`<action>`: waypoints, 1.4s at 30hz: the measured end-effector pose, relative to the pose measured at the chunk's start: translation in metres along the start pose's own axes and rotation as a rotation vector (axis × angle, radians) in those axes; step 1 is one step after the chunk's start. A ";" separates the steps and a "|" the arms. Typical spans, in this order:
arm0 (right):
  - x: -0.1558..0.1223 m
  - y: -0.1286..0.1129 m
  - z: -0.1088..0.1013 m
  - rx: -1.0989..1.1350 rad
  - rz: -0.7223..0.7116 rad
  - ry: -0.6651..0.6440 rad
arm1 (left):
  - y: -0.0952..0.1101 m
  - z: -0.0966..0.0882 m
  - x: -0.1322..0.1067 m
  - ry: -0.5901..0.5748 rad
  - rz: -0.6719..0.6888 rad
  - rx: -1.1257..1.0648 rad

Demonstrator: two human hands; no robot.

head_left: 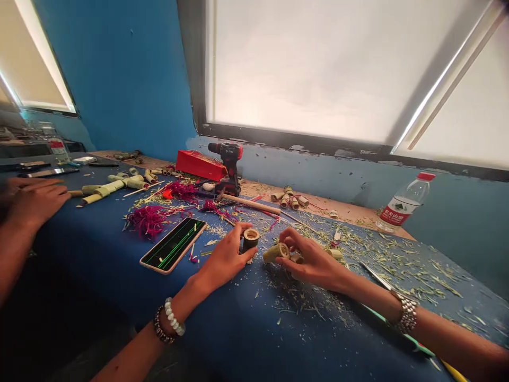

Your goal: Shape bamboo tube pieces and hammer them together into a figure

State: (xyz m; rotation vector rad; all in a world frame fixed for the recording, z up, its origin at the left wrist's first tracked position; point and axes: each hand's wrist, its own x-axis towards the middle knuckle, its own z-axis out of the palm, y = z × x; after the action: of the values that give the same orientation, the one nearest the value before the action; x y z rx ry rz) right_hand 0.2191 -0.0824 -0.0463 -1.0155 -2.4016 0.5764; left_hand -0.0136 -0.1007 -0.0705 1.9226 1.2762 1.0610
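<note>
My left hand is closed around a short dark bamboo tube, holding it upright with its pale open end up. Close by on the right, my right hand has thumb and fingers on a light green bamboo piece, which lies tilted with its hollow end toward the palm. Another short bamboo piece shows partly under the right hand, and one more lies just behind it. Fine shavings cover the blue tabletop around both hands.
A phone lies to the left, near magenta string. Behind are a hammer, a cordless drill and a red box. A water bottle stands right; a pointed blade lies by my right forearm. Another person's hand is far left.
</note>
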 end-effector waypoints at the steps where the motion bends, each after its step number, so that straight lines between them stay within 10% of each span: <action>1: 0.001 -0.001 -0.003 0.006 0.002 0.012 | 0.000 0.000 0.000 0.004 -0.011 -0.016; 11: 0.015 -0.036 -0.027 0.242 -0.072 0.069 | 0.008 -0.009 -0.013 0.015 0.170 0.003; 31: 0.006 -0.042 -0.010 -0.560 -0.465 -0.145 | 0.002 -0.003 -0.016 0.062 0.269 0.417; 42: 0.005 -0.031 -0.001 -0.750 -0.699 -0.022 | -0.006 0.004 -0.021 0.121 0.342 0.512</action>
State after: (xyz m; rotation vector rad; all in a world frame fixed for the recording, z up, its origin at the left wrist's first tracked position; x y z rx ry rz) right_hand 0.1997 -0.0988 -0.0275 -0.3228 -2.7967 -0.5949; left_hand -0.0177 -0.1185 -0.0834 2.5673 1.4191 1.1012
